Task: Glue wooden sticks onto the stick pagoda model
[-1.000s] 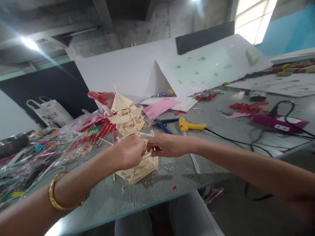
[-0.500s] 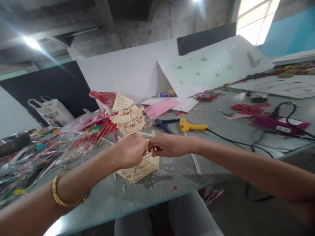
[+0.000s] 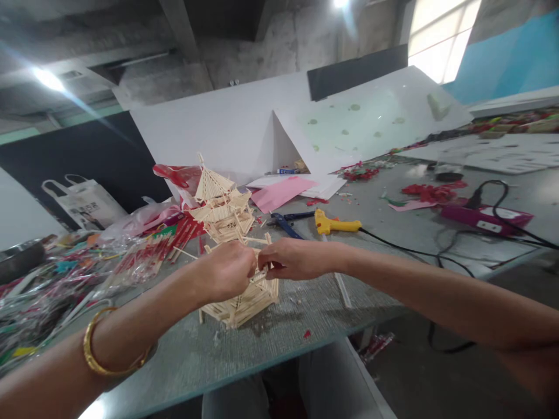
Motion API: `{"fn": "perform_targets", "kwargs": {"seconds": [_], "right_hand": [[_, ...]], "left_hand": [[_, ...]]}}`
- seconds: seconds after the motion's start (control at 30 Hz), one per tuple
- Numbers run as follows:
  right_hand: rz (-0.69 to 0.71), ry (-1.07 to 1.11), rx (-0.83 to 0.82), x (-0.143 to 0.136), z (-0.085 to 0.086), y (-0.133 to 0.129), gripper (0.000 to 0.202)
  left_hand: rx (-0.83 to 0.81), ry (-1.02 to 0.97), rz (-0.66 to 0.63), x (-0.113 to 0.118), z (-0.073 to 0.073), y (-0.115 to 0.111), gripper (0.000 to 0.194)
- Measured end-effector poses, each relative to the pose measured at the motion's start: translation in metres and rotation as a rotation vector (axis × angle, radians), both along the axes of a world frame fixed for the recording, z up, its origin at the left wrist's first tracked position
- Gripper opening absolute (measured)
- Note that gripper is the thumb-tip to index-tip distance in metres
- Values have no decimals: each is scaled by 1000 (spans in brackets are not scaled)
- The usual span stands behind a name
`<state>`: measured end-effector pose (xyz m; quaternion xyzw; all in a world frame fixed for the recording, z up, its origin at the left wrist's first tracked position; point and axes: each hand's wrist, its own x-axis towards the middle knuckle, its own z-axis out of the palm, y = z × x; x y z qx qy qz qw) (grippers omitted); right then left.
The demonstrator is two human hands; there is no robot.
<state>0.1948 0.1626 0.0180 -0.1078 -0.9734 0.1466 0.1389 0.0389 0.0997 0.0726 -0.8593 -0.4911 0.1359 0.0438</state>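
Observation:
A hexagonal frame of pale wooden sticks (image 3: 238,311) rests on the table near its front edge. Over its top, my left hand (image 3: 231,270) is closed in a fist, its fingertips hidden from view. Touching the frame's right side, my right hand (image 3: 290,259) has fingers and thumb pinched together at the upper sticks; what lies between them is too small to tell. Just behind stands a tiered stick tower (image 3: 216,189) with a pointed roof. A thin stick juts out to the left of my left hand.
Right of the tower lie blue-handled pliers (image 3: 286,224) and a yellow glue gun (image 3: 336,224) with a black cord. A glue stick (image 3: 343,291) lies nearer. Plastic-wrapped materials (image 3: 82,279) crowd the left; a purple device (image 3: 484,220) is at right.
The whole view has shifted slightly, so things on the table appear a little further left. Both hands keep nearly the same place and pose at the stick frame.

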Motion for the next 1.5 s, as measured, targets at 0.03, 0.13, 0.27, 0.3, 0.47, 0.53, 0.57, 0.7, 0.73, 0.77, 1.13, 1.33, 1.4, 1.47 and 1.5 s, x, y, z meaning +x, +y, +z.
{"fn": "perform_targets", "kwargs": {"seconds": [0.03,0.13,0.27,0.3,0.47,0.53,0.57,0.7,0.73,0.77,1.13,1.33,1.4,1.47,1.5], "right_hand": [[-3,-4,-3,0,0,0,16],[-13,-17,2,0,1,-1,17],[-12,-13,-12,-1,3,-3,19],[-15,-11,-20,-1,3,-3,20],[-26,-8,-57,1,3,-3,23],[-44,-8,-67,2,4,-4,27],[-56,-9,-69,2,4,-5,28],[-68,-12,-52,3,5,-6,29],[-61,-12,-43,3,5,-6,28],[-54,-14,-34,3,5,-6,26],[-58,-33,-1,2,5,-5,23],[-51,-27,-17,1,3,-4,23],[-43,-5,-19,1,4,-5,26],[-50,40,-2,6,8,-8,31],[-69,69,15,10,10,-11,33]], "left_hand": [[0,1,1,0,0,0,24],[0,4,-3,0,0,0,25],[9,-6,-16,-2,-1,0,24],[9,-13,-19,-2,-2,0,23],[24,-25,-10,-4,-3,-2,21],[43,-16,-8,-4,-2,-3,20],[54,-8,-2,-4,-2,-3,20],[87,22,45,-1,1,-6,21],[90,22,52,0,1,-6,21],[91,19,56,0,1,-7,21],[62,14,31,1,2,-6,26],[73,26,74,4,1,-7,26],[82,14,103,2,2,-7,23],[82,-42,101,-4,4,-7,23],[92,-106,94,-9,7,-8,24]]}}
